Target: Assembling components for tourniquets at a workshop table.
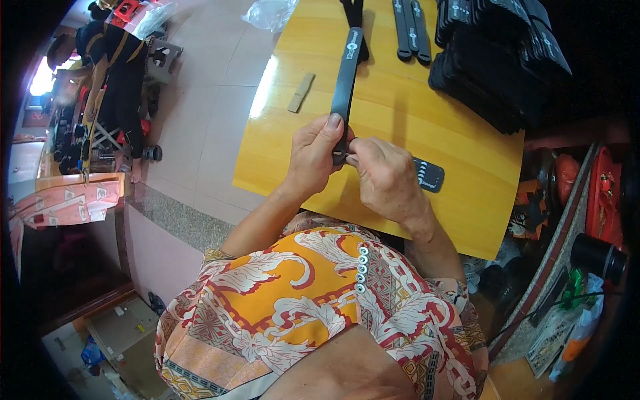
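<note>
A long black strap [345, 80] with a small white print stretches away from me above the yellow table [393, 113]. My left hand [312, 152] is closed around its near part, thumb lying flat on top. At the strap's rounded near end, by a small slot, my right hand [387, 175] is closed, with finger and thumb pinching at the edge. What exactly lies between those right fingertips is mostly hidden. Just right of that hand, a black card [429, 175] with white crescent marks rests on the table. More black strap crosses at the held strap's far end.
Several black straps [413, 33] lie at the far edge, beside thick stacks of black pieces [490, 80]. A small tan strip [301, 93] lies left of the strap. Clear plastic [270, 13] sits past the far left corner. Another person [120, 73] in dark clothes is at far left.
</note>
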The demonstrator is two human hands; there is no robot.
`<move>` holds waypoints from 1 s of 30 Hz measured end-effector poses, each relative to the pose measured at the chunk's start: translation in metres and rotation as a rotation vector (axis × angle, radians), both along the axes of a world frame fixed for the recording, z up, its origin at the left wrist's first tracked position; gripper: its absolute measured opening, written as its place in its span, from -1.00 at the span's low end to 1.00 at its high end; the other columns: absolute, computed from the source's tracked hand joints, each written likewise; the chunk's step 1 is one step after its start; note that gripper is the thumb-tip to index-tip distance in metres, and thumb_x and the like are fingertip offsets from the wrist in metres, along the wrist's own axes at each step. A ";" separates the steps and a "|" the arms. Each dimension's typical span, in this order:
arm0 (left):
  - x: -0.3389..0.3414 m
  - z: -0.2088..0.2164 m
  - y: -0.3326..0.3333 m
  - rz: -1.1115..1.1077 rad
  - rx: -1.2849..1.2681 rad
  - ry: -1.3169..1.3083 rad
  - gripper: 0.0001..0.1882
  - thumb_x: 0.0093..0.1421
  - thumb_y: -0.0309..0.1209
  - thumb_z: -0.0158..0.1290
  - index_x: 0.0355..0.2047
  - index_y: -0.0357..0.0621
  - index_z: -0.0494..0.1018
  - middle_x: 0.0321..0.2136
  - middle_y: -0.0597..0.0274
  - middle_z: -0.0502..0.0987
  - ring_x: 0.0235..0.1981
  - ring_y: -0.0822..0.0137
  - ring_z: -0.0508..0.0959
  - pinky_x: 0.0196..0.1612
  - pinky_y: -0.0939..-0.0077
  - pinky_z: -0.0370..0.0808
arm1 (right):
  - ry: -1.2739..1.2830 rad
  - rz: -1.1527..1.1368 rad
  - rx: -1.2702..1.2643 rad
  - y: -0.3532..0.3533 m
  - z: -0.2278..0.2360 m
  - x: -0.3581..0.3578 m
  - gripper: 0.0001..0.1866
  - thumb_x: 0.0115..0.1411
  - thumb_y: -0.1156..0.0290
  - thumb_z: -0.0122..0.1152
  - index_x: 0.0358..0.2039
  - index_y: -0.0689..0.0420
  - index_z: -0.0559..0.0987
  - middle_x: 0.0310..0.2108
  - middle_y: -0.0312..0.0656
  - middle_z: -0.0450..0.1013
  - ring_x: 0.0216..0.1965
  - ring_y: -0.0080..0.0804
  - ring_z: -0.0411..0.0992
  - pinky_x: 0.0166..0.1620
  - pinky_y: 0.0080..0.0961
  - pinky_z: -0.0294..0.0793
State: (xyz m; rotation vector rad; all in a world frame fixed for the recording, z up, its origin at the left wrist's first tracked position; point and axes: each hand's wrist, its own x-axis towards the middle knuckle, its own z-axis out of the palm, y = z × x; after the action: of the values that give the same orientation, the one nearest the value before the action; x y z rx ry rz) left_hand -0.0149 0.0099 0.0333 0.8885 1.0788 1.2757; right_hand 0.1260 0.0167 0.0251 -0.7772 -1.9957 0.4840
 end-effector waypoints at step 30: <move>-0.010 -0.037 0.032 -0.057 -0.063 -0.300 -0.76 0.20 -0.29 -0.12 -0.48 -0.21 0.35 -0.62 0.27 0.38 -0.60 0.47 0.35 -0.53 0.64 0.29 | -0.301 -0.149 0.005 -0.018 -0.021 -0.030 -0.92 -0.08 0.59 0.01 -0.53 0.21 0.32 -0.62 -0.05 0.34 -0.54 -0.09 0.39 -0.48 -0.27 0.37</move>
State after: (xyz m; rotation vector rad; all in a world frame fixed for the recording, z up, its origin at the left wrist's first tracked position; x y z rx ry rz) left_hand -0.0245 0.0414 -0.0035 0.6512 0.8457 1.2732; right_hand 0.0957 -0.0017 0.0037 -1.0369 -2.1910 0.2866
